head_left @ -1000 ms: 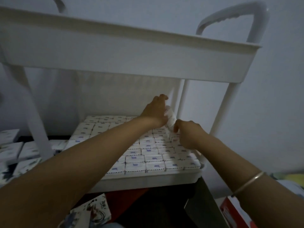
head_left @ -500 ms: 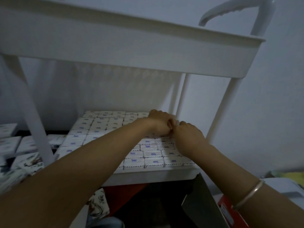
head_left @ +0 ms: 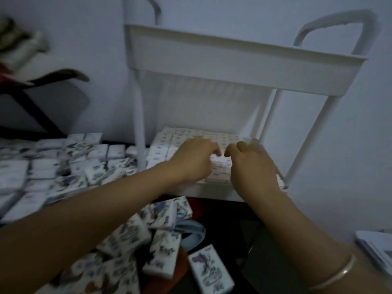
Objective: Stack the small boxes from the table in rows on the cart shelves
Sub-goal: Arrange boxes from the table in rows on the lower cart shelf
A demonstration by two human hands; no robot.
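Dim light and a pale wall (head_left: 360, 134) back a white cart (head_left: 139, 124), and both hands work low inside it. The left hand (head_left: 194, 161) and the right hand (head_left: 253, 166) sit side by side over the lower shelf (head_left: 212, 193), knuckles up, fingers curled down onto the packed boxes (head_left: 169, 141). Their fingertips nearly meet over 1 box near the middle. Blur hides whether either hand pinches that box or only presses it, so I cannot tell the grip of either. A thin bangle (head_left: 337, 276) circles the right wrist.

Around the hands, the packed boxes fill the shelf floor in tight rows running left to right. The upper shelf (head_left: 233, 66) hangs close overhead.

Further out, the loose boxes (head_left: 42, 166) lie on the table (head_left: 115, 143) to the left of the cart, with more scattered nearer the person, turned every way. My judgement: the next pickup lies left of and below the hands, so the left hand is the nearer 1, and any fresh box must be turned to match the rows before it goes in.
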